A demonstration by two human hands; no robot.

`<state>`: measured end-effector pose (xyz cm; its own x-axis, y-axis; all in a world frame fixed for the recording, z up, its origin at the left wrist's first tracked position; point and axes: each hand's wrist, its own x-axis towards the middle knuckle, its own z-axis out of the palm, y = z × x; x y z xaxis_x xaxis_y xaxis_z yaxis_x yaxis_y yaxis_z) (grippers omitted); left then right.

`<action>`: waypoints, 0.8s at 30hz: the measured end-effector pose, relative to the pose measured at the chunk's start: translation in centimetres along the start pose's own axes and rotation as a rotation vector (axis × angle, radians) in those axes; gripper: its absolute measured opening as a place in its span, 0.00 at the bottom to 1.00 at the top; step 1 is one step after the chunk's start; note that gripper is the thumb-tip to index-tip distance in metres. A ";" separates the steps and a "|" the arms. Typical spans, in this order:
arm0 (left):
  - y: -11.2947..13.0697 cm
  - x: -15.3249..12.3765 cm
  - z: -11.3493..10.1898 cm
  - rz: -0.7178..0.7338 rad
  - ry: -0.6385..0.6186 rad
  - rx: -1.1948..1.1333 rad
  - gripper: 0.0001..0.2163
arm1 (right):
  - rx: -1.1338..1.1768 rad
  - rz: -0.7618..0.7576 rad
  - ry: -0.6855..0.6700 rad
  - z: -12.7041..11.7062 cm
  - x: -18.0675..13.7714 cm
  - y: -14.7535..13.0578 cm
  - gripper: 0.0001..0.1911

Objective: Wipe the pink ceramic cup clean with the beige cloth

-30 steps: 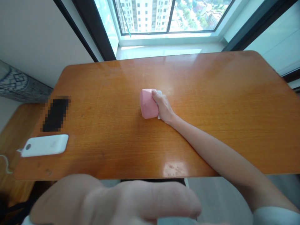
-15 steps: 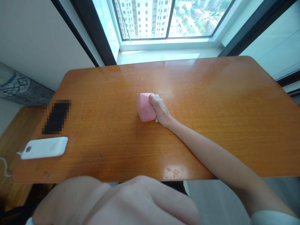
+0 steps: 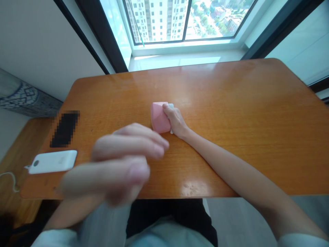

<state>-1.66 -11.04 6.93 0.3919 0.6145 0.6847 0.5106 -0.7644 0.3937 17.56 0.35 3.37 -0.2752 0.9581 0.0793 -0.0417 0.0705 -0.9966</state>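
Note:
A pink faceted container [image 3: 158,118] with a pale bluish-white part at its right end is at the middle of the wooden table [image 3: 231,113]. My right hand [image 3: 177,120] grips it round that pale end, the thumb lying along its upper side. What exactly the container is cannot be made out. Close to the camera, my left hand [image 3: 120,157] is raised over the near left part of the table, blurred, with its fingers extended to the right and loosely bent. Nothing shows in it, and in the view it overlaps the area just below the container.
At the table's left side lies a white oblong device [image 3: 54,162] with a cable. Beyond it is a dark pixelated patch [image 3: 65,129]. A window [image 3: 183,20] stands past the far edge. A patterned fabric item [image 3: 28,96] is at the left wall.
My left hand has moved up and away from the bottom of the view, where it filled the foreground, to over the table. My right hand and the pink container have stayed in place.

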 end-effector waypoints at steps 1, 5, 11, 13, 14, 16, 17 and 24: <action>-1.3 1.3 0.5 0.002 -0.006 0.002 0.40 | 0.003 0.001 0.001 0.0 0.0 0.1 0.39; -7.5 4.9 3.0 0.002 -0.029 0.014 0.43 | 0.044 0.011 -0.012 -0.1 0.1 0.0 0.37; -13.9 2.6 4.3 0.319 -0.091 0.075 0.52 | 0.013 0.007 -0.014 -0.1 0.1 -0.2 0.37; -14.3 2.1 4.3 0.334 -0.093 0.090 0.52 | -0.001 0.013 -0.004 -0.1 0.1 0.0 0.38; -14.3 2.0 4.3 0.332 -0.092 0.089 0.52 | 0.000 0.015 -0.003 -0.2 0.1 0.1 0.38; -14.2 2.2 4.2 0.335 -0.090 0.084 0.50 | 0.017 0.014 -0.007 -0.2 0.2 0.4 0.37; -14.2 2.3 4.2 0.339 -0.093 0.080 0.50 | 0.032 0.010 -0.012 -0.2 0.3 0.6 0.37; -14.0 2.0 4.2 0.211 -0.112 0.071 0.46 | 0.140 -0.062 -0.032 -0.1 0.9 1.6 0.34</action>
<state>-4.80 1.73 0.14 0.5759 0.4634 0.6735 0.4596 -0.8648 0.2020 17.33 1.32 1.83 -0.2984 0.9436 0.1436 -0.1925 0.0879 -0.9774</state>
